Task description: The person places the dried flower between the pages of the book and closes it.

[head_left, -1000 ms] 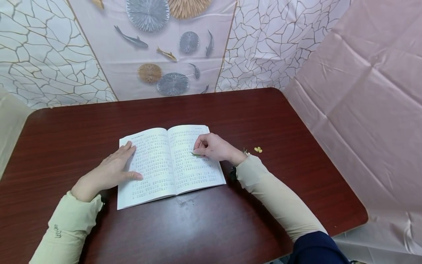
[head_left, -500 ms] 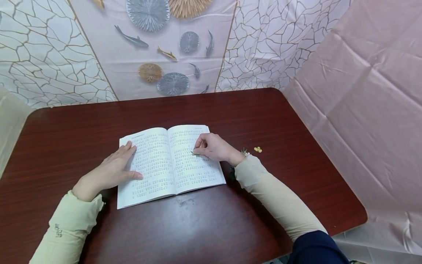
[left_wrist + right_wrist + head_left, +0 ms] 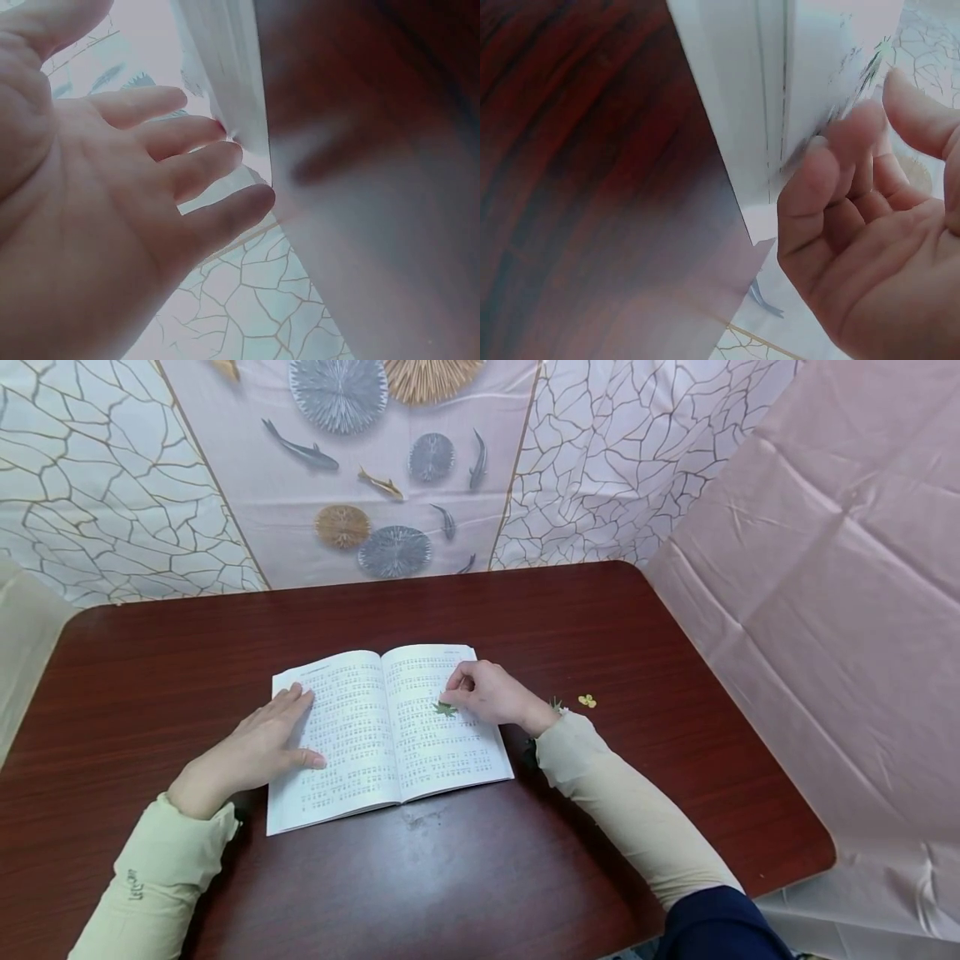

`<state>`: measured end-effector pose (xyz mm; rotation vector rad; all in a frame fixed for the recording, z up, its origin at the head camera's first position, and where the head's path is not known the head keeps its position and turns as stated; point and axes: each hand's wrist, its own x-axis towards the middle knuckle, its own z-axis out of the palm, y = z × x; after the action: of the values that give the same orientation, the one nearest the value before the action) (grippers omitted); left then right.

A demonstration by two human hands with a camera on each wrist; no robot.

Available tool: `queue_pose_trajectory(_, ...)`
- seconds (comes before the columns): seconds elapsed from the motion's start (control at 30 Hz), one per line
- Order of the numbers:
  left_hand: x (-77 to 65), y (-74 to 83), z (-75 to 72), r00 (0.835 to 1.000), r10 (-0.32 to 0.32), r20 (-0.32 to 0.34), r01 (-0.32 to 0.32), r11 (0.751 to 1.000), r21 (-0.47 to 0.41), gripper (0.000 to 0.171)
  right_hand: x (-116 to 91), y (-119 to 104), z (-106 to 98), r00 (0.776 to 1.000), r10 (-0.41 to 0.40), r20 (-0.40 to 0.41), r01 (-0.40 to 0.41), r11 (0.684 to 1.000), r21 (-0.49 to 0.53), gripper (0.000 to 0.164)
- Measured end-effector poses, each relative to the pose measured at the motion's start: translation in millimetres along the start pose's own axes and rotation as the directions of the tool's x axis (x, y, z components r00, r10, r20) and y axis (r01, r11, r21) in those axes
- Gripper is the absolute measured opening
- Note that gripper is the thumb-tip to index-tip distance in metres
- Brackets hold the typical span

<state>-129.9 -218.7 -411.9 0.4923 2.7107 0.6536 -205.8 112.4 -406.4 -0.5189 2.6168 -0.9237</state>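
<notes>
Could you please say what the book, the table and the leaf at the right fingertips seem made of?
Book: matte white paper, by its printed pages. Table: wood or wood-look laminate, with grain streaks and a glossy sheen. Leaf: probably plant matter, from its green, pointed lobes; finish too small to judge.

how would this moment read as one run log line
left hand: at left side of open book | right hand: at green leaf on open book's right page | yellow flower: on table, beyond right wrist
</notes>
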Motion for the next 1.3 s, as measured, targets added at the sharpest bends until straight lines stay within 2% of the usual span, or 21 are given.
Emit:
queue_pose_trajectory(0.27,0.1,1.8,-2.6,0.999,0.031,0.008,-0.031,0.999,-0.016,0.096,-9,4,-21,0.997,-0.021,-0.068,0.025,0.998,0.065,0.017)
queue_pose_trajectory(0.53,-1.1,3.0,-2.6,0.999,0.04,0.018,-0.04,0.999,-0.006,0.093,-27,15,-50,0.992,0.034,-0.121,-0.021,0.993,0.113,0.017)
queue_pose_trajectory(0.8,-2.8,5.9,-1.9,0.999,0.034,0.015,-0.034,0.999,-0.024,0.088,-34,31,-60,0.984,0.081,-0.156,-0.059,0.988,0.145,0.017)
queue_pose_trajectory(0.9,-3.4,9.4,-1.7,1.0,0.016,0.012,-0.016,1.0,-0.025,0.094,-37,36,-62,0.983,0.091,-0.157,-0.066,0.986,0.154,0.017)
queue_pose_trajectory(1.07,-1.4,15.9,1.7,0.999,-0.036,0.019,0.037,0.999,-0.023,0.118,-44,44,-68,0.981,0.11,-0.16,-0.085,0.984,0.155,0.016)
queue_pose_trajectory(1.3,-1.0,21.4,8.2,0.997,-0.072,0.018,0.072,0.997,-0.01,0.126,-50,53,-72,0.979,0.114,-0.168,-0.089,0.985,0.149,0.017)
